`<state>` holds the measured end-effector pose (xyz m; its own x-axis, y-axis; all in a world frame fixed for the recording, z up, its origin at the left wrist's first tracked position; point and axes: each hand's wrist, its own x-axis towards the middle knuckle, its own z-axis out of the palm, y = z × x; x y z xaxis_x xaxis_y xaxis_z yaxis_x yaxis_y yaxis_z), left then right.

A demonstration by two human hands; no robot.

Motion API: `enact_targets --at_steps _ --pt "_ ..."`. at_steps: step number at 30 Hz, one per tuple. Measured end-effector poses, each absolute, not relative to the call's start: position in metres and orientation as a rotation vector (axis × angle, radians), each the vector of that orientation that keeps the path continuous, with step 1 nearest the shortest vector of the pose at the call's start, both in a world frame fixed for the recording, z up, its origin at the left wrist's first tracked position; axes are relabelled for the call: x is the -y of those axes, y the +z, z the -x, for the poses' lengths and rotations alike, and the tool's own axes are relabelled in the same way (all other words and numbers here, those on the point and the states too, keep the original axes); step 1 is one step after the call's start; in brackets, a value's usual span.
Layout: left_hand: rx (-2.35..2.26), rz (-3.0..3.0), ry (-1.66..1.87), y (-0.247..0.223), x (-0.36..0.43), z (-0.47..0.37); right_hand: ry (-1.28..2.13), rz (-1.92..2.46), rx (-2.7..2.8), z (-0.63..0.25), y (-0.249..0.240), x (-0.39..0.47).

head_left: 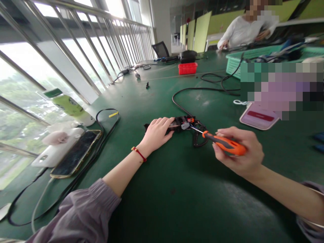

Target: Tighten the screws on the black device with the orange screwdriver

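Note:
A small black device (pixel 180 122) with exposed inner parts and a grey block lies on the green table (pixel 162 189). My left hand (pixel 158 132) lies over its left part, fingers wrapped around it and thumb along the near side. In my right hand (pixel 243 152) is a screwdriver (pixel 225 144) with an orange and black handle. Its thin metal shaft points left, and the tip is at the grey block on the device's right end; whether it touches a screw I cannot tell. A black cable loops beside that end.
Left lie phones (pixel 76 153), black cords and a green bottle (pixel 69 106) by the railing. A red basket (pixel 187 68) stands farther back. On the right are a pink phone (pixel 259 115) and a green crate (pixel 233 65) of cables. A person in white (pixel 246 32) sits across the table.

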<state>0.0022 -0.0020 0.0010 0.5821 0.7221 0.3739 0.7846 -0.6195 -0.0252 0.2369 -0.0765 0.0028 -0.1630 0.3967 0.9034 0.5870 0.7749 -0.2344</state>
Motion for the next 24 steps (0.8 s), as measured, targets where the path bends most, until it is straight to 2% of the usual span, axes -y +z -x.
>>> enact_targets --at_steps 24 --pt "1.254 2.625 -0.496 0.0004 0.0016 -0.0018 -0.162 0.731 1.815 -0.2376 0.0004 0.0748"
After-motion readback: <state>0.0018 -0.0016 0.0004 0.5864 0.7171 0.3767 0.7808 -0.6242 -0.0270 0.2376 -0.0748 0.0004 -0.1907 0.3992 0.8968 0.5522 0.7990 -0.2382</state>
